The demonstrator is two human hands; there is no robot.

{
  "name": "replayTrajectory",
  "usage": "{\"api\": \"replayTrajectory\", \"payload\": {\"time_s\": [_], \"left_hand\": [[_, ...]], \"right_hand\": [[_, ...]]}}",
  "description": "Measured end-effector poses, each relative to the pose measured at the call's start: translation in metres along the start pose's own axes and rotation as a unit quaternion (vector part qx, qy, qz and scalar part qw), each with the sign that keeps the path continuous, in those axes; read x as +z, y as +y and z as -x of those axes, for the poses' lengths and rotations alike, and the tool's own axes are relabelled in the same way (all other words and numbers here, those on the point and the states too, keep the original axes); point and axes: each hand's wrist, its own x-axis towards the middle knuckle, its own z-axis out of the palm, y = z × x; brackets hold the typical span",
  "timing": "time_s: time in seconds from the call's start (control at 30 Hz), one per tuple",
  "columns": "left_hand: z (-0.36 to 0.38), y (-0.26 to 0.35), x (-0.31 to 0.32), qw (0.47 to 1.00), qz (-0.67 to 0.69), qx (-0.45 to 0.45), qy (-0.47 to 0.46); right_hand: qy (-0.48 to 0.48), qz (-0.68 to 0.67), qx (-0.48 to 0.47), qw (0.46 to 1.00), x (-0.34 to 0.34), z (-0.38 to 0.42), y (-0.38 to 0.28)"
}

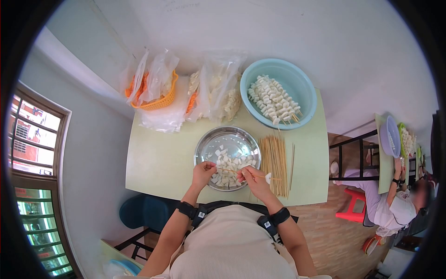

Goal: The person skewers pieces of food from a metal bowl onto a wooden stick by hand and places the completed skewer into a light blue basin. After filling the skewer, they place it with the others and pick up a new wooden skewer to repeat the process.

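My right hand (pixel 253 178) is closed around a thin bamboo skewer (pixel 229 170), held nearly level over the near part of a round steel bowl (pixel 200 143). A white food piece (pixel 268 178) sits on the skewer just right of that hand. At the skewer's left end, the fingertips of my left hand (pixel 203 174) are pinched together; whether they also hold a food piece is hidden. Cut white chunks (pixel 227 162) lie in the bowl. Right of it is a row of loose bamboo skewers (pixel 273 156), partly under my right hand.
A blue basin (pixel 247 103) with filled white skewers (pixel 273 100) stands at the back right of the table (pixel 153 162). Plastic bags (pixel 216 88) and an orange basket (pixel 162 103) line the back left. Another person (pixel 395 204) sits at a table far right, near a red stool (pixel 351 205).
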Motion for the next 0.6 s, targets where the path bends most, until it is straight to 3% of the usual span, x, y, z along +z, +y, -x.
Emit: {"api": "replayTrajectory", "payload": {"time_s": [0.23, 0.43, 0.5, 0.6], "left_hand": [[0.001, 0.000, -0.003, 1.000, 0.014, -0.014, 0.001], [0.003, -0.001, -0.004, 0.999, -0.015, -0.021, 0.026], [-0.002, 0.004, -0.004, 0.995, -0.075, -0.018, 0.060], [0.002, 0.010, -0.006, 0.994, -0.072, -0.007, 0.079]], "right_hand": [[0.002, 0.008, -0.014, 1.000, 0.003, -0.002, 0.008], [-0.025, 0.196, -0.160, 0.967, 0.013, -0.002, 0.003], [-0.009, 0.258, -0.252, 0.933, 0.019, -0.010, -0.005], [-0.030, 0.233, -0.245, 0.941, 0.027, -0.010, -0.015]]}}
